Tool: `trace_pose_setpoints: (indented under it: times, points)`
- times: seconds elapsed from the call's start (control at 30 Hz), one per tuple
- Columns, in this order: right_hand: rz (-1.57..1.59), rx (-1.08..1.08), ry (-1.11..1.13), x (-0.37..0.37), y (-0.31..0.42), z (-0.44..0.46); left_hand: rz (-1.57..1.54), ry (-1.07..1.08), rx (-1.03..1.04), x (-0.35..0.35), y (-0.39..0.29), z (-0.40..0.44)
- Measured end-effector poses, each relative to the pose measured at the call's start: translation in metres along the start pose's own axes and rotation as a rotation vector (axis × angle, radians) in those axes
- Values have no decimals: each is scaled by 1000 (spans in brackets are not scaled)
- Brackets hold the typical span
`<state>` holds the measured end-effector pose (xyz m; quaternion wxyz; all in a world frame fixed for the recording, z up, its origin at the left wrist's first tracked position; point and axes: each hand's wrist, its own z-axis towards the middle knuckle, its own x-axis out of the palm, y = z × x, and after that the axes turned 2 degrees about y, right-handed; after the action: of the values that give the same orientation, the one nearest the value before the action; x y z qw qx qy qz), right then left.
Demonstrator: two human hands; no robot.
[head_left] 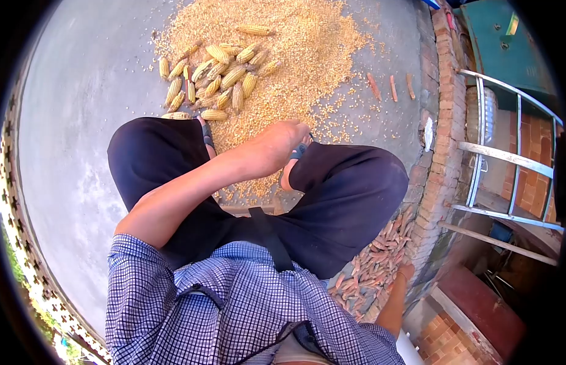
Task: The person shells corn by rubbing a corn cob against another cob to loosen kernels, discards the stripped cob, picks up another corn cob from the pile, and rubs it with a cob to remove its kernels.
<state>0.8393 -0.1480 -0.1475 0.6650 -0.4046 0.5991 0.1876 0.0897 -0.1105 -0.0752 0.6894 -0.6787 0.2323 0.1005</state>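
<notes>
My left hand [278, 146] reaches across in front of me, over the edge of the corn kernels [295, 67] and beside my right foot's sandal [300, 150]. Its back faces up and its fingers curl under, closed; whatever they hold, if anything, is hidden. My right hand [406, 271] is out to the right, by a pile of bare, reddish corncobs [380, 258]. It shows small and partly cut off by its angle, so its fingers are unclear. Several yellow ears of corn [233, 76] lie heaped on the kernels beyond my feet.
Three loose bare cobs [393, 88] lie on the concrete floor [82, 121] right of the kernels. A low brick edge [444, 121] runs along the right side, with a white metal rail frame [508, 155] beyond it. A green panel [502, 45] stands at the upper right.
</notes>
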Motion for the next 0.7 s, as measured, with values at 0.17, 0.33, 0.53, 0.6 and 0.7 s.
trace_pose_setpoints:
  times: [0.17,0.33,0.53,0.6,0.7]
  points:
    - [494,-394,-99,-30,113,0,16,18,-38,28,27,19]
    - [1055,-761,-296,-239,322,-122,77,8,-231,53,67,47]
    - [1477,-1153,-251,-357,449,-241,169,-244,-426,91,137,47]
    - [1533,-1184,-136,-365,480,-264,101,-231,-577,97,158,36]
    - [1584,-1231,80,-359,513,-284,112,-173,-786,107,203,19]
